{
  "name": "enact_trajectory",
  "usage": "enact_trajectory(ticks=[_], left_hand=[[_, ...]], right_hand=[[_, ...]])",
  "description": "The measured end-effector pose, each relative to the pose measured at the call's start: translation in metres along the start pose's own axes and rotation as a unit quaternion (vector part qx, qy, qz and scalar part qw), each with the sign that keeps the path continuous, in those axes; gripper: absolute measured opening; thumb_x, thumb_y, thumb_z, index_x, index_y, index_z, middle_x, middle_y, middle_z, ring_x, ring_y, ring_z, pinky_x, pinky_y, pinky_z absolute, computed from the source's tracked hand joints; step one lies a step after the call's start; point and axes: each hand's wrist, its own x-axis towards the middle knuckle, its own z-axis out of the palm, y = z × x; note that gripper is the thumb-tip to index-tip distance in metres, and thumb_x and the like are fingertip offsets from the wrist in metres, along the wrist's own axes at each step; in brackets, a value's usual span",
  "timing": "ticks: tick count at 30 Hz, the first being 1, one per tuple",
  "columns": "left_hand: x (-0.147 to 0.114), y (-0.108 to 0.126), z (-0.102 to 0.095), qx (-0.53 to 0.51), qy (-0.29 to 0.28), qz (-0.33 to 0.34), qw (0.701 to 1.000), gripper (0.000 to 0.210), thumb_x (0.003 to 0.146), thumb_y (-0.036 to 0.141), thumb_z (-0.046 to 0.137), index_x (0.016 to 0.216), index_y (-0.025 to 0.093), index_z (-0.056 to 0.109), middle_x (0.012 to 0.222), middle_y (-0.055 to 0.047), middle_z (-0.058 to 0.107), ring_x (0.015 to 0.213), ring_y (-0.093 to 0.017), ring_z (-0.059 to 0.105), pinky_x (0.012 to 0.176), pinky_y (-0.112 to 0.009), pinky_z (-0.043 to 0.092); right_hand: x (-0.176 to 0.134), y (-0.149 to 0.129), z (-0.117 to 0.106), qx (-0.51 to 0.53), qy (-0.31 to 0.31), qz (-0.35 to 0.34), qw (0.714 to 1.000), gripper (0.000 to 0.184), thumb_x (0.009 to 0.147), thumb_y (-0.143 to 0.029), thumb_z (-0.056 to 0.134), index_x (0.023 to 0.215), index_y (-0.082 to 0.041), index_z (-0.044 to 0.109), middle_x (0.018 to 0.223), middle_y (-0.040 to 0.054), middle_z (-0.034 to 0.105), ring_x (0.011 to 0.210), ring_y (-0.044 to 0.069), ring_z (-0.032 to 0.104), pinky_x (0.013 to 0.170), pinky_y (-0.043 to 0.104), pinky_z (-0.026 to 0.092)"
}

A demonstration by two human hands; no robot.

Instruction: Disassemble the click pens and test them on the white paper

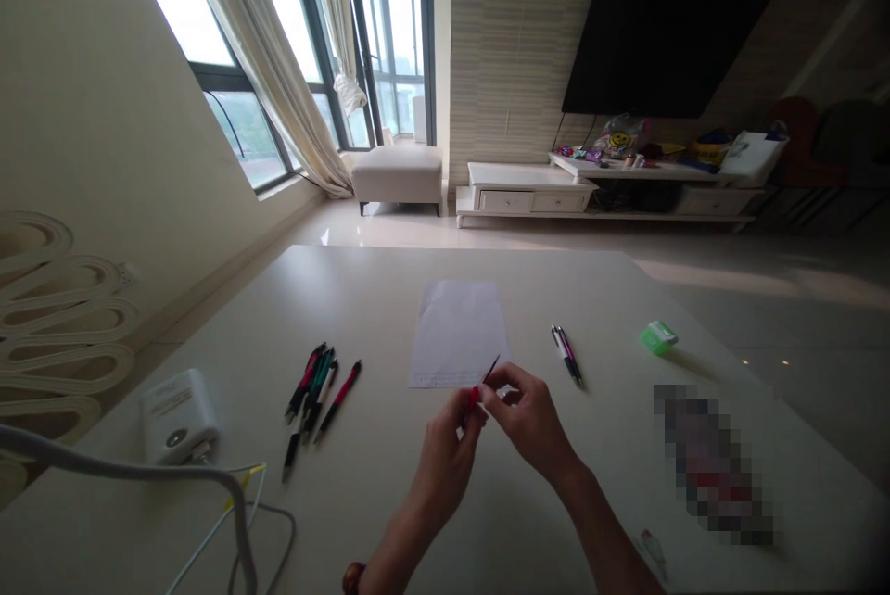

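Observation:
My left hand (pixel 451 437) is closed around a red pen barrel (pixel 474 396), of which only a short piece shows between the fingers. Close against it, my right hand (pixel 525 414) pinches with thumb and forefinger. From that pinch a thin dark pen refill (pixel 493 365) sticks up and to the right; whether it is joined to the red barrel is hidden by the fingers. Just beyond both hands lies a sheet of white paper (pixel 460 331) with small print along its near edge. Two pens (pixel 568 356) lie side by side to the right of the paper.
Several pens (pixel 311 388) lie grouped on the left of the white table (pixel 362 298). A white device (pixel 179 414) with cables (pixel 236 502) is at the left front. On the right are a green box (pixel 657 337), a blurred-out object (pixel 716 470) and a small clear item (pixel 652 549).

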Motion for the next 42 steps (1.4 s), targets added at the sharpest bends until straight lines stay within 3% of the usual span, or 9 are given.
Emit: enact_trajectory(ticks=[4, 10, 14, 19, 24, 29, 35, 38, 42], left_hand=[[-0.004, -0.005, 0.007, -0.03, -0.011, -0.017, 0.999, 0.02, 0.089, 0.033, 0.037, 0.085, 0.019, 0.05, 0.078, -0.001, 0.059, 0.07, -0.012, 0.052, 0.064, -0.021, 0.042], [-0.024, -0.007, 0.005, -0.005, 0.0, -0.045, 0.999, 0.021, 0.089, 0.032, 0.037, 0.097, 0.021, 0.053, 0.096, -0.003, 0.062, 0.087, -0.016, 0.055, 0.077, -0.024, 0.043], [-0.027, -0.001, 0.003, -0.033, 0.01, -0.041, 0.999, 0.029, 0.09, 0.04, 0.037, 0.102, 0.02, 0.055, 0.099, -0.005, 0.063, 0.09, -0.017, 0.055, 0.079, -0.026, 0.043], [-0.02, -0.008, 0.005, -0.055, 0.016, -0.023, 0.998, 0.032, 0.09, 0.043, 0.036, 0.098, 0.019, 0.055, 0.077, -0.001, 0.059, 0.072, -0.015, 0.052, 0.068, -0.024, 0.042], [-0.023, -0.016, -0.001, -0.063, 0.047, -0.026, 0.997, 0.034, 0.09, 0.045, 0.034, 0.085, 0.018, 0.053, 0.067, 0.002, 0.047, 0.061, -0.012, 0.041, 0.057, -0.022, 0.035], [-0.023, -0.011, -0.026, -0.09, 0.129, -0.038, 0.987, 0.03, 0.091, 0.044, 0.034, 0.091, 0.02, 0.051, 0.068, 0.002, 0.044, 0.065, -0.013, 0.04, 0.062, -0.023, 0.033], [-0.021, -0.012, -0.045, -0.137, 0.18, -0.047, 0.973, 0.042, 0.091, 0.051, 0.027, 0.071, 0.018, 0.046, 0.06, 0.004, 0.035, 0.057, -0.012, 0.032, 0.055, -0.023, 0.028], [-0.021, -0.01, -0.048, -0.126, 0.183, -0.067, 0.973, 0.043, 0.089, 0.051, 0.032, 0.064, 0.018, 0.043, 0.058, 0.004, 0.035, 0.056, -0.011, 0.032, 0.053, -0.022, 0.028], [-0.021, -0.008, -0.048, -0.125, 0.172, -0.072, 0.974, 0.036, 0.088, 0.049, 0.038, 0.075, 0.018, 0.051, 0.058, 0.005, 0.035, 0.056, -0.01, 0.032, 0.053, -0.021, 0.028]], right_hand=[[-0.006, 0.001, -0.001, 0.003, -0.018, 0.01, 1.0, 0.013, 0.078, -0.028, 0.053, 0.072, -0.017, 0.057, 0.069, 0.0004, 0.062, 0.055, 0.011, 0.057, 0.05, 0.021, 0.049], [-0.018, -0.001, 0.0, -0.039, -0.048, -0.012, 0.998, 0.01, 0.078, -0.024, 0.054, 0.075, -0.017, 0.06, 0.07, 0.0011, 0.062, 0.061, 0.012, 0.055, 0.052, 0.02, 0.046], [-0.02, -0.007, 0.0, -0.01, -0.061, -0.02, 0.998, 0.012, 0.079, -0.029, 0.056, 0.077, -0.018, 0.06, 0.075, 0.0013, 0.062, 0.067, 0.013, 0.057, 0.055, 0.021, 0.045], [-0.018, -0.013, 0.007, 0.028, -0.024, -0.05, 0.998, 0.016, 0.08, -0.03, 0.057, 0.073, -0.018, 0.063, 0.074, 0.0017, 0.062, 0.067, 0.013, 0.056, 0.056, 0.021, 0.045], [-0.012, -0.005, 0.012, 0.037, -0.054, -0.028, 0.997, 0.018, 0.078, -0.034, 0.06, 0.083, -0.019, 0.069, 0.082, 0.0045, 0.065, 0.069, 0.014, 0.058, 0.055, 0.022, 0.045], [0.001, 0.022, 0.022, -0.105, -0.007, 0.054, 0.993, 0.025, 0.08, -0.038, 0.056, 0.086, -0.017, 0.069, 0.082, 0.0071, 0.068, 0.07, 0.018, 0.062, 0.064, 0.028, 0.047], [0.007, 0.046, 0.062, -0.325, -0.028, 0.097, 0.94, 0.022, 0.079, -0.036, 0.058, 0.089, -0.018, 0.065, 0.085, 0.0086, 0.069, 0.078, 0.021, 0.064, 0.07, 0.028, 0.042], [0.01, 0.052, 0.072, -0.366, -0.033, 0.113, 0.923, 0.016, 0.08, -0.029, 0.058, 0.091, -0.018, 0.062, 0.092, 0.0082, 0.068, 0.084, 0.02, 0.064, 0.07, 0.026, 0.041], [0.011, 0.06, 0.072, -0.356, -0.055, 0.092, 0.928, 0.006, 0.08, -0.018, 0.056, 0.079, -0.018, 0.061, 0.089, 0.0073, 0.066, 0.083, 0.019, 0.063, 0.071, 0.026, 0.041]])
